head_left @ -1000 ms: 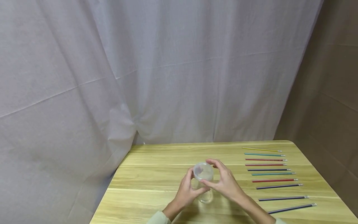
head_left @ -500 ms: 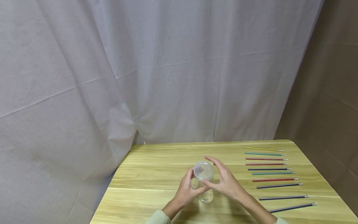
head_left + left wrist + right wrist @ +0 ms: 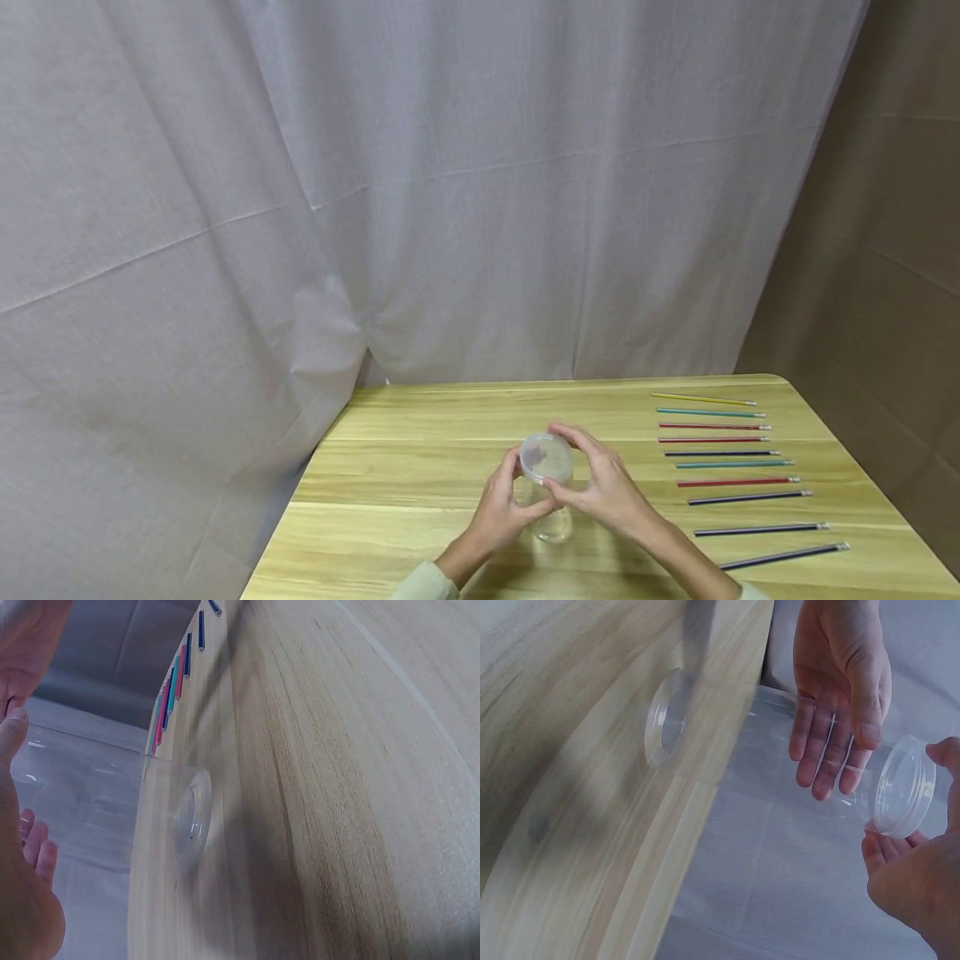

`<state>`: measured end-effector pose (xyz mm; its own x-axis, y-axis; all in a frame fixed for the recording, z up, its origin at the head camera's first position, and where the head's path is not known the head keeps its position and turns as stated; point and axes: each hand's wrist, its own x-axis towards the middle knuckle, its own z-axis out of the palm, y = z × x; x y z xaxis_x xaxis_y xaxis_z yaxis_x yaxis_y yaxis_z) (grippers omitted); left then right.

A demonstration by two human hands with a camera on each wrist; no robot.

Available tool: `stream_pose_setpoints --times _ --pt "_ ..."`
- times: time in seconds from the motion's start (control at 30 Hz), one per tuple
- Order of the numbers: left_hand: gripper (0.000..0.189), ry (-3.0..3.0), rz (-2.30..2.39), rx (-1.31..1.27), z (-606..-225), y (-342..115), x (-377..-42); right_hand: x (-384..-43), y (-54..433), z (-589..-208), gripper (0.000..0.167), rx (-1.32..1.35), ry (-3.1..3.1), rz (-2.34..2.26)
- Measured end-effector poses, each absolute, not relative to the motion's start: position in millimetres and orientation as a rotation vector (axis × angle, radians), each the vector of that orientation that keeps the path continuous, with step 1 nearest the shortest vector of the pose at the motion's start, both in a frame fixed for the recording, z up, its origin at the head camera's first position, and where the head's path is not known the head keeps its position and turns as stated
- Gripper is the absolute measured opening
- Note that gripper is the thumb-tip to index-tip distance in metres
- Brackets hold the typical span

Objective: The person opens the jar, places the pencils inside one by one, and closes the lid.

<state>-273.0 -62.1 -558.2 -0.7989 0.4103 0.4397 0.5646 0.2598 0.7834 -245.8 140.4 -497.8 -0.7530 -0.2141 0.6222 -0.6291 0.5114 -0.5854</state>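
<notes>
A tall clear plastic jar [image 3: 553, 527] stands upright on the wooden table, below and between the two hands. On its top sits a clear round lid [image 3: 547, 458]. My left hand [image 3: 498, 510] holds the jar's upper body, its thumb on the near side and its fingers around the far side; the right wrist view shows those fingers through the clear wall. With thumb and fingers at opposite sides of the rim, my right hand [image 3: 609, 493] grips the lid. In the left wrist view, the jar's base [image 3: 195, 817] meets the tabletop. Nothing shows inside the jar.
To the right, several pencils lie in a spaced column: a yellow pencil [image 3: 703, 400] at the back, then teal, red and dark ones, with a dark pencil [image 3: 783, 557] closest. A grey curtain [image 3: 480, 208] hangs behind the table [image 3: 420, 467].
Half a second ago the right fingers were lifted slightly off the lid's far rim; now they have come back down against it. The left hand and the jar have stayed put.
</notes>
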Motion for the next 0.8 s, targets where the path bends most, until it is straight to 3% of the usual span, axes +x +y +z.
stream_pose_setpoints --times 0.23,0.47,0.8 --pt "0.082 -2.37 -1.578 -0.937 -558.0 -61.3 -273.7 -247.2 143.3 -497.8 0.082 0.743 -2.313 1.243" --pt "0.078 -2.34 -1.594 -0.909 -558.9 -60.6 -273.8 -246.1 139.9 -496.8 0.087 0.579 -2.289 1.293" --pt "0.079 -2.334 -1.601 -0.904 -558.4 -60.7 -272.7 -248.0 140.1 -495.3 0.079 0.625 -2.266 1.229"
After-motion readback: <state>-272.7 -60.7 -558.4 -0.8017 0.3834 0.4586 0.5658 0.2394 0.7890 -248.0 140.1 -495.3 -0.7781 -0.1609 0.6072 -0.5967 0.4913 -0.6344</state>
